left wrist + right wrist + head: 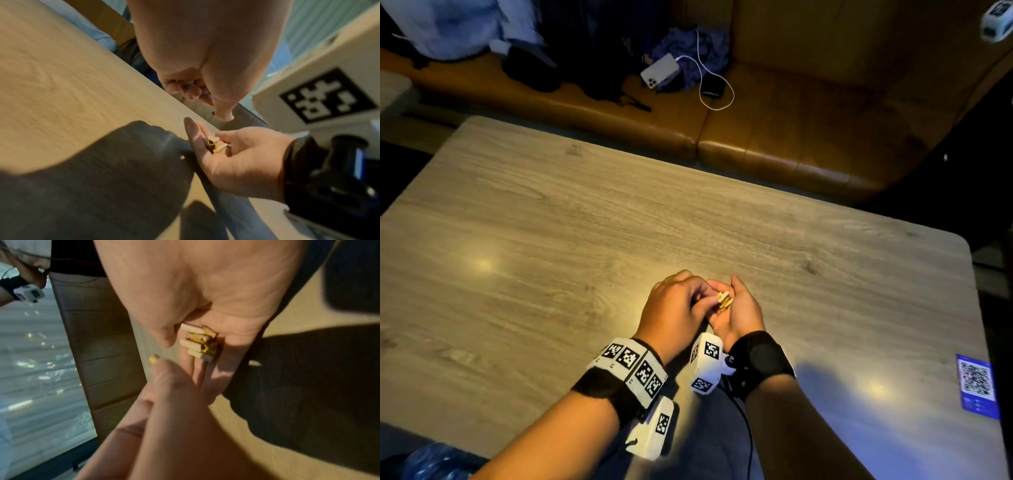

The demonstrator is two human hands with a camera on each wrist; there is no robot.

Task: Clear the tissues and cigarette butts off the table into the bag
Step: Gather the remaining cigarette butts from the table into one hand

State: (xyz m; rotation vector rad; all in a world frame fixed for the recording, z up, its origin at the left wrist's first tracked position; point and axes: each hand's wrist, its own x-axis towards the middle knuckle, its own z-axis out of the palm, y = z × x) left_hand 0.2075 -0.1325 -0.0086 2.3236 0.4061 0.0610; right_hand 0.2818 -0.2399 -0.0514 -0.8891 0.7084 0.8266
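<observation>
Both hands meet above the near middle of the wooden table (551, 240). My right hand (736, 308) lies palm up, fingers straight, and carries several cigarette butts (723, 300) at the base of its fingers. Up close, the butts (199, 342) are pale filters with burnt brown ends. My left hand (710, 299) is palm down beside it and pinches one more butt (153, 359) between thumb and fingertip, just short of the pile. The left wrist view shows that pinch (224, 116) above the right palm (236, 159). Crinkled blue plastic, likely the bag (431, 459), shows below the table's near left edge.
A blue QR sticker (977, 385) sits on the table's right side. Beyond the far edge a brown sofa (791, 137) holds a white phone (659, 70) on a cable, clothes and dark bags. Another person's wrist device (996, 20) shows at top right.
</observation>
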